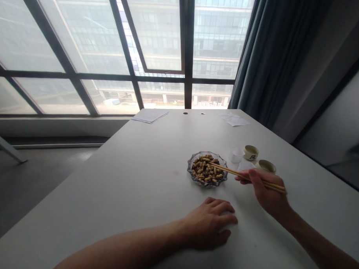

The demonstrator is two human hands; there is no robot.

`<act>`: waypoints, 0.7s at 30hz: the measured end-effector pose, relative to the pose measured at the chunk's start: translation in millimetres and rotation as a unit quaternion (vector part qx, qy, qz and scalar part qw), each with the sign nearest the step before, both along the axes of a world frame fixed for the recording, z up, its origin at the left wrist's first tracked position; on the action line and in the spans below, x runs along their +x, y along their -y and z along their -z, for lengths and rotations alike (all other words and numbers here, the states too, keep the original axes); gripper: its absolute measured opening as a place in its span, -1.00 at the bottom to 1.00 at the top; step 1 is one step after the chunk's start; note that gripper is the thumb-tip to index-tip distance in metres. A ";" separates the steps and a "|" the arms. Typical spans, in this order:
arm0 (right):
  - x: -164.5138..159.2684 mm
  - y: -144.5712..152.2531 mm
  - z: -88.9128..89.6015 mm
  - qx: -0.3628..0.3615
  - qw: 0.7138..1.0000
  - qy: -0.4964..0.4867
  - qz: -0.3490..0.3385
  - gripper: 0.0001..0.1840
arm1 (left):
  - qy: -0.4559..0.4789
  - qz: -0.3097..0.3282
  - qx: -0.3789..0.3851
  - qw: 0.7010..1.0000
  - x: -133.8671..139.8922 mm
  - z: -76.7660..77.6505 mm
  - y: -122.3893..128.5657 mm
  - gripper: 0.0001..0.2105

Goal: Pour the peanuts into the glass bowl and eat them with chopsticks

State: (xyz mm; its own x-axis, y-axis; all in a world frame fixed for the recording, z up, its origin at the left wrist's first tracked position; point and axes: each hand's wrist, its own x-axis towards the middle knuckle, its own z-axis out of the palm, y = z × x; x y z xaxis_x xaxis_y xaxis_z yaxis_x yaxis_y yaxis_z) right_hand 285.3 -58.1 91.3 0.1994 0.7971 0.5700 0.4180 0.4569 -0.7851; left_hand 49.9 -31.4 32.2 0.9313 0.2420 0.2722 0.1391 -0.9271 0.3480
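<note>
Holding chopsticks [247, 176], the right hand [268, 196] keeps its fingers clamped on them, their tips over the nuts [206, 169] in a glass dish [192, 176] mid-table [125, 183]. The left hand [209, 223] lies flat near the dish, fingers together, empty. Two cups [251, 152] and a clear cup [236, 154] stand just beyond.

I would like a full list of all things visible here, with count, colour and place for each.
glass dish of peanuts: one, clear with brown nuts, table centre-right
chopsticks: one pair, light wood, tips over the dish
small cups: two, cream, right of the dish
clear plastic cup: one, beside the cups
papers: two lots, white, far edge
table: one, white
curtain: one, grey-blue, right of window
left hand: flat on table
right hand: grip on chopsticks
</note>
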 end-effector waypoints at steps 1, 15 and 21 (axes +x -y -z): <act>5.7 5.1 -4.2 0.008 1.000 -0.001 0.018 -0.69 | 0.000 -0.001 0.000 1.000 -0.1 0.2 0.0 -0.65; 120.4 65.5 -9.4 0.026 0.949 -0.091 0.299 -0.63 | -0.010 -0.008 -0.014 1.000 0.8 -4.7 1.9 -0.67; 137.0 65.5 10.4 -0.001 0.963 -0.080 0.256 -0.78 | -0.011 -0.011 -0.016 1.000 0.9 -4.7 2.2 -0.67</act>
